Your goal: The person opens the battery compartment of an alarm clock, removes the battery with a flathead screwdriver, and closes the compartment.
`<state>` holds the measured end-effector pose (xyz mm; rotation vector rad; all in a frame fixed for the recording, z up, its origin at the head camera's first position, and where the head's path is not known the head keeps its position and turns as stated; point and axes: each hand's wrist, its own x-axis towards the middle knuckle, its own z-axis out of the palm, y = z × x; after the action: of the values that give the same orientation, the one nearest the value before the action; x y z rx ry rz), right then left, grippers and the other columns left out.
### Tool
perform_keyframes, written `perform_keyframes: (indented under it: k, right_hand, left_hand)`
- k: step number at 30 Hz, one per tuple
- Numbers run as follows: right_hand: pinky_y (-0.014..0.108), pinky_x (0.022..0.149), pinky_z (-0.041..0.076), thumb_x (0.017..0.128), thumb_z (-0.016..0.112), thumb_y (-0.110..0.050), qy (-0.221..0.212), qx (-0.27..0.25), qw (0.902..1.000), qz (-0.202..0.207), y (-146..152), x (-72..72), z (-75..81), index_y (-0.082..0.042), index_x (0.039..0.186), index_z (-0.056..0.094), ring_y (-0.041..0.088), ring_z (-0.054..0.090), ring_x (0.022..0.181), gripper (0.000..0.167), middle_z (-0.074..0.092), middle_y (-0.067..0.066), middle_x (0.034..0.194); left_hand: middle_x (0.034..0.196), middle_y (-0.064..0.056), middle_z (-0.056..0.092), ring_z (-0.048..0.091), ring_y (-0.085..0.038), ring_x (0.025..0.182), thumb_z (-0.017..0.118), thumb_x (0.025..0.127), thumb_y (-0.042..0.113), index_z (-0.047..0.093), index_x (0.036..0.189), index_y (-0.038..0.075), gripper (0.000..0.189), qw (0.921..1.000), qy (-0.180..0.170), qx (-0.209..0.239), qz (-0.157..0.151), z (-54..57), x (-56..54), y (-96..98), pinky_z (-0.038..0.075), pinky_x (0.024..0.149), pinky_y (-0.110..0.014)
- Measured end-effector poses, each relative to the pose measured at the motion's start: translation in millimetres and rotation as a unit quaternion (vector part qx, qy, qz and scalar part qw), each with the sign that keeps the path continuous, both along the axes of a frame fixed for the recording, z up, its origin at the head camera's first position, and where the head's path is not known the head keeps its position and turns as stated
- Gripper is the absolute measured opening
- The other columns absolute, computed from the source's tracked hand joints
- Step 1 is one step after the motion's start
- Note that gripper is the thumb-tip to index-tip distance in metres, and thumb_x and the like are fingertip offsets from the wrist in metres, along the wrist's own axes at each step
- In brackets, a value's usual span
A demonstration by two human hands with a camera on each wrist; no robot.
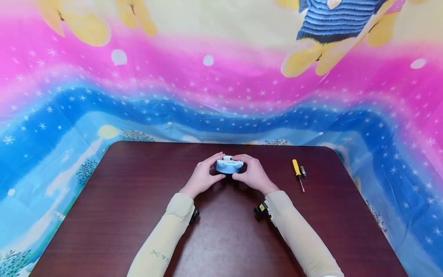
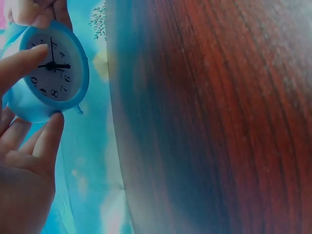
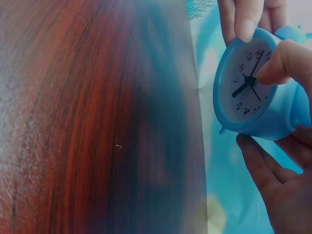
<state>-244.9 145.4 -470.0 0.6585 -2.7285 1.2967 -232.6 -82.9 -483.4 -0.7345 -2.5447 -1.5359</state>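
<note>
A light blue alarm clock (image 1: 229, 166) is held between both hands over the far middle of the table. Its white dial (image 2: 58, 85) faces the wrist cameras, with black numerals and hands showing. My left hand (image 1: 201, 177) grips one side, with the thumb over the dial and fingers around the casing. On the opposite side my right hand (image 1: 255, 175) holds the clock in the same way, its thumb (image 3: 280, 61) lying across the dial. A small foot (image 3: 223, 130) sticks out from the casing. The clock's back is hidden in the wrist views.
On the right of the dark brown table (image 1: 138, 200) lie a yellow-handled screwdriver (image 1: 295, 168) and a small battery (image 1: 303, 171) beside it. A colourful printed cloth (image 1: 221, 92) hangs behind the table and along its sides.
</note>
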Motion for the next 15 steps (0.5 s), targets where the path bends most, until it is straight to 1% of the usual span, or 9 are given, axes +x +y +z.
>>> perform_keyframes:
  k: [3, 5, 9, 12, 15]
  right_hand:
    - [0.041, 0.100, 0.048, 0.078, 0.085, -0.011, -0.006, -0.002, 1.0000, -0.003, 0.3, 0.6, -1.4, -0.009, 0.130, 0.069, 0.019, 0.058, 0.118, 0.054, 0.064, 0.000, 0.128]
    - [0.042, 0.100, 0.048, 0.078, 0.085, -0.009, -0.006, -0.008, 0.9999, -0.005, 0.3, 0.8, -2.1, -0.009, 0.129, 0.070, 0.019, 0.058, 0.117, 0.053, 0.065, 0.000, 0.127]
    - [0.048, 0.099, 0.048, 0.078, 0.084, -0.005, -0.016, -0.035, 0.9992, -0.011, 1.2, 1.4, -1.3, -0.012, 0.126, 0.071, 0.020, 0.059, 0.113, 0.050, 0.066, -0.002, 0.123]
    - [0.051, 0.096, 0.050, 0.080, 0.083, -0.005, -0.030, -0.056, 0.9978, -0.017, 2.6, 1.2, -0.6, -0.016, 0.125, 0.071, 0.021, 0.061, 0.108, 0.049, 0.068, -0.001, 0.120]
    - [0.049, 0.093, 0.053, 0.081, 0.082, -0.005, -0.041, -0.074, 0.9963, -0.016, 3.6, -0.1, -0.6, -0.016, 0.127, 0.069, 0.024, 0.064, 0.103, 0.048, 0.068, 0.003, 0.119]
  left_hand:
    - [0.155, -0.005, 0.047, 0.057, -0.020, 0.128, 0.081, 0.087, 0.002, 0.054, 0.148, 0.007, 0.067, 1.0000, 0.003, -0.006, 0.005, 0.1, 0.4, 0.2, 0.050, 0.100, -0.035]
    - [0.154, -0.003, 0.048, 0.057, -0.019, 0.127, 0.080, 0.088, 0.004, 0.055, 0.147, 0.008, 0.064, 0.9999, 0.000, -0.007, 0.010, 0.1, 0.7, 0.2, 0.049, 0.100, -0.035]
    - [0.151, -0.003, 0.052, 0.060, -0.018, 0.124, 0.081, 0.088, 0.006, 0.057, 0.145, 0.010, 0.062, 0.9997, -0.005, 0.008, 0.024, 1.2, 1.1, 0.9, 0.050, 0.100, -0.035]
    - [0.145, -0.006, 0.057, 0.063, -0.019, 0.120, 0.081, 0.088, 0.005, 0.059, 0.144, 0.012, 0.061, 0.9991, -0.011, 0.028, 0.030, 2.0, 1.5, 1.6, 0.052, 0.098, -0.037]
    - [0.139, -0.007, 0.062, 0.065, -0.020, 0.116, 0.081, 0.089, 0.007, 0.060, 0.141, 0.011, 0.057, 0.9979, -0.024, 0.049, 0.034, 2.3, 1.8, 2.1, 0.053, 0.095, -0.035]
